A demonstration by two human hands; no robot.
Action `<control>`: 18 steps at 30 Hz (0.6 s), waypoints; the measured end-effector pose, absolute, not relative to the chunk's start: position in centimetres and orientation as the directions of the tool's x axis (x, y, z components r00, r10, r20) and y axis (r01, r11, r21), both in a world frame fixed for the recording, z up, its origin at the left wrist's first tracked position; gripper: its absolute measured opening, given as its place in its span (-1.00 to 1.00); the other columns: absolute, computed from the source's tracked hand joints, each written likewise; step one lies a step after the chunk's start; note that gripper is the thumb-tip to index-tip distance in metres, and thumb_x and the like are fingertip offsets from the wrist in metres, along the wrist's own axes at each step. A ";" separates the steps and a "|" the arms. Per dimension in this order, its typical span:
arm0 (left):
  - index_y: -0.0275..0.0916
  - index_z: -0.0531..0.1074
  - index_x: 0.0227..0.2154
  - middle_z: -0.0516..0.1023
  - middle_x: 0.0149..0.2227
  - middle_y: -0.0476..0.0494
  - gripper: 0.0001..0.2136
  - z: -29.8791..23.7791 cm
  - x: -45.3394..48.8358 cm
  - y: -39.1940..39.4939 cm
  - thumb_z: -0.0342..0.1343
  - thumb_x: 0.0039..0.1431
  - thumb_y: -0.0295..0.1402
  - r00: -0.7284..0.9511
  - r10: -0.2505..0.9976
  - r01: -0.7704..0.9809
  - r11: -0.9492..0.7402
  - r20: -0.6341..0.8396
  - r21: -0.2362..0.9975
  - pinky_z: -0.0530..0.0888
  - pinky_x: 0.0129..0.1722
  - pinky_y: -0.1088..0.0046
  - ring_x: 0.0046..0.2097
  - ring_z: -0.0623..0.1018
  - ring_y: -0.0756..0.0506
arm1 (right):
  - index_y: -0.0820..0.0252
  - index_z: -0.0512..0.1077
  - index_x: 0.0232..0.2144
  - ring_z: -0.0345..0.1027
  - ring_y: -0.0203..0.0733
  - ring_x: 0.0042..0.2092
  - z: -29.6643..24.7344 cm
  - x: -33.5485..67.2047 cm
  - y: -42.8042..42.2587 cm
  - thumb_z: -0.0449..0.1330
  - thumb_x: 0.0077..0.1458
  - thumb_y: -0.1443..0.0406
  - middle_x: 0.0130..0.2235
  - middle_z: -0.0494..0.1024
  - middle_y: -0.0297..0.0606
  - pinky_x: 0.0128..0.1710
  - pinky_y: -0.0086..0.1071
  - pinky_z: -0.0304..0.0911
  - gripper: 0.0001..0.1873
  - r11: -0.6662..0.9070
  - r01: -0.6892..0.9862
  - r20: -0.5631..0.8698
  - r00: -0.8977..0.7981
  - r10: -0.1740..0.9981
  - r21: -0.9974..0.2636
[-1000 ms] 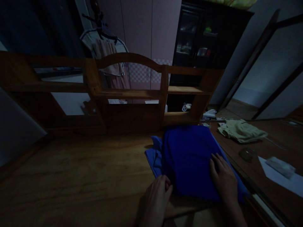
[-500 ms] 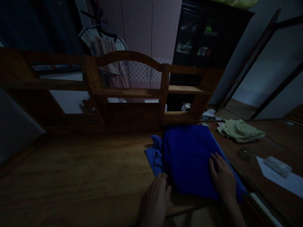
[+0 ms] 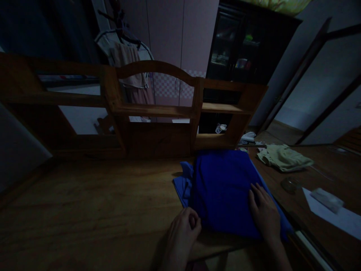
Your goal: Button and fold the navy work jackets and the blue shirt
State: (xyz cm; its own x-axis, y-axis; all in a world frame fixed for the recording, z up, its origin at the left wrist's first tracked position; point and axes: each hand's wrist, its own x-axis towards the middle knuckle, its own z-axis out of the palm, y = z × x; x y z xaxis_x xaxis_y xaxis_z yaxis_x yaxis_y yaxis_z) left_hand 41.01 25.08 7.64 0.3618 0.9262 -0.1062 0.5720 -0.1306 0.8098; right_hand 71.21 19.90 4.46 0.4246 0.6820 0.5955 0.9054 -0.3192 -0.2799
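Note:
A folded blue garment (image 3: 225, 188) lies on the wooden desk top, and a lighter blue layer (image 3: 184, 188) sticks out along its left side. My right hand (image 3: 265, 210) rests flat on the garment's right part, fingers stretched out. By the near left corner of the cloth is my left hand (image 3: 184, 229), its fingers curled in toward the thumb. No cloth shows between those fingers, though the fingertips are right beside the garment's edge.
A wooden shelf unit (image 3: 158, 110) stands along the back of the desk top. To the right, a lower surface holds a folded yellow-green cloth (image 3: 283, 157), a glass dish (image 3: 290, 184) and a white sheet of paper (image 3: 348, 218). Clothes (image 3: 126, 56) hang behind the shelf.
My left hand has drawn slightly left from the garment's edge, with its fingers curled. My right hand and the garment stay almost where they were.

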 end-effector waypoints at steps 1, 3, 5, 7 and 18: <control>-0.20 0.41 -0.46 0.38 -0.57 0.04 -0.92 7.7 40.6 25.1 0.02 0.03 -0.40 0.348 0.932 0.555 -0.117 -0.102 0.824 0.24 -0.45 0.54 -0.49 0.41 0.00 | 0.20 0.34 0.07 0.13 0.03 0.19 4.4 71.2 19.9 -0.07 0.23 0.10 0.17 0.30 -0.11 0.18 -0.04 0.04 -0.52 -0.317 0.905 0.597 0.425 0.680 -0.283; -0.18 0.41 -0.46 0.36 -0.64 0.07 -0.92 7.9 39.8 25.2 0.03 0.03 -0.35 0.328 0.939 0.529 -0.091 -0.104 0.844 0.23 -0.49 0.54 -0.54 0.41 0.00 | 0.19 0.34 0.07 0.13 0.03 0.19 4.4 71.3 19.9 -0.06 0.23 0.10 0.17 0.30 -0.11 0.18 -0.04 0.03 -0.53 -0.315 0.905 0.597 0.425 0.680 -0.286; -0.17 0.40 -0.47 0.33 -0.70 0.10 -0.91 8.2 39.5 25.0 0.04 0.04 -0.31 0.321 0.939 0.511 -0.065 -0.120 0.857 0.23 -0.52 0.54 -0.59 0.41 -0.01 | 0.19 0.34 0.07 0.13 0.04 0.19 4.4 71.2 19.9 -0.06 0.23 0.11 0.17 0.30 -0.11 0.18 -0.03 0.03 -0.54 -0.314 0.905 0.597 0.426 0.680 -0.288; -0.17 0.40 -0.46 0.31 -0.74 0.13 -0.89 8.3 39.4 24.7 0.04 0.05 -0.28 0.313 0.939 0.504 -0.035 -0.145 0.863 0.24 -0.55 0.55 -0.65 0.39 0.01 | 0.18 0.33 0.08 0.13 0.04 0.19 4.4 71.1 19.9 -0.05 0.23 0.12 0.18 0.29 -0.11 0.18 -0.03 0.04 -0.54 -0.313 0.905 0.597 0.425 0.681 -0.287; -0.19 0.27 -0.20 0.53 -0.28 -0.04 -0.74 6.1 40.1 24.4 0.08 0.03 -0.27 0.334 0.915 0.196 0.168 -0.227 0.966 0.26 -0.67 0.60 -0.65 0.44 0.08 | 0.18 0.34 0.06 0.15 0.01 0.18 4.6 71.2 20.0 -0.05 0.23 0.13 0.17 0.31 -0.14 0.18 -0.07 0.03 -0.56 -0.321 0.906 0.598 0.424 0.681 -0.276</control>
State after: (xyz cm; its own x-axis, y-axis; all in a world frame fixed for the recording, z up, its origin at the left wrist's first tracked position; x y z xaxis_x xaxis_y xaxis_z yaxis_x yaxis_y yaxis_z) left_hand 40.08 24.37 6.08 0.3340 0.9148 -0.2271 0.1958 0.1683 0.9661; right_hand 71.23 20.01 4.62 0.4238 0.6806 0.5977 0.9058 -0.3212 -0.2764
